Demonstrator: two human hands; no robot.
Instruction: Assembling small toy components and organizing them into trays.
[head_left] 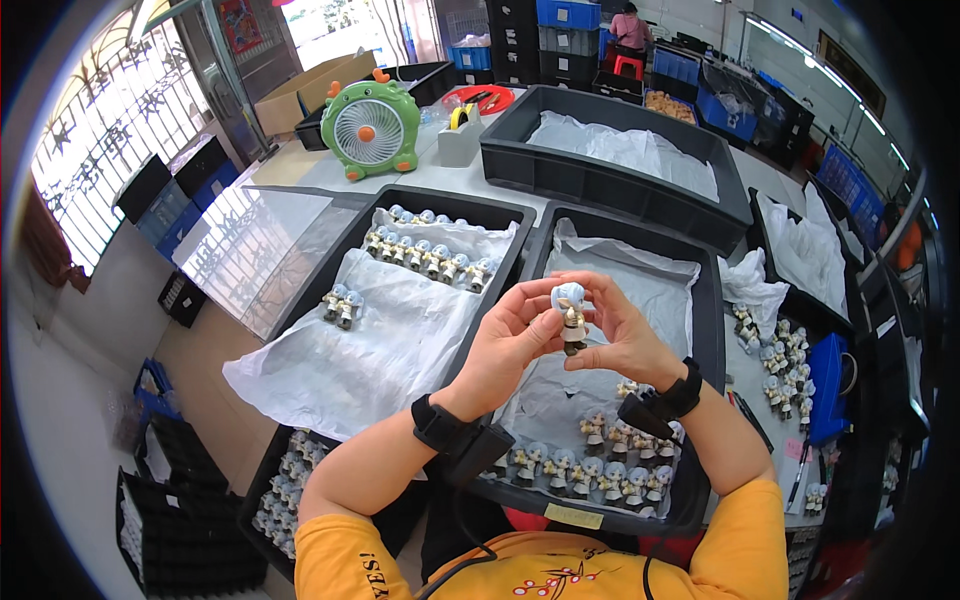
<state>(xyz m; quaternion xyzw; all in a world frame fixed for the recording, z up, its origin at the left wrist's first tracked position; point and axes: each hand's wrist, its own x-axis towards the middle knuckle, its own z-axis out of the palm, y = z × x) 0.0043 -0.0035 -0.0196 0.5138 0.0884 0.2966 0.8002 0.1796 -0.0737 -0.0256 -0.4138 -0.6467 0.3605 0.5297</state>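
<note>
A small figurine (571,315) with pale blue hair, a white outfit and dark boots stands upright between my two hands, above the right-hand tray. My left hand (515,325) pinches it from the left, thumb against its side. From the right, my right hand (635,340) curls round it, fingertips near the head and thumb by the boots. Below is a black tray (712,320) lined with white paper, where rows of similar figurines (585,475) fill the near end. The black tray (517,212) to its left holds more figurines (430,255) at the far end and a pair (342,305) on the paper.
Beyond the trays are a green fan (370,130), a tape dispenser (460,140) and a large black crate (610,165). Loose figurines (788,365) lie at the right beside a blue bin (828,385). Another figurine tray (285,490) sits low at the left. A person (630,30) is far behind.
</note>
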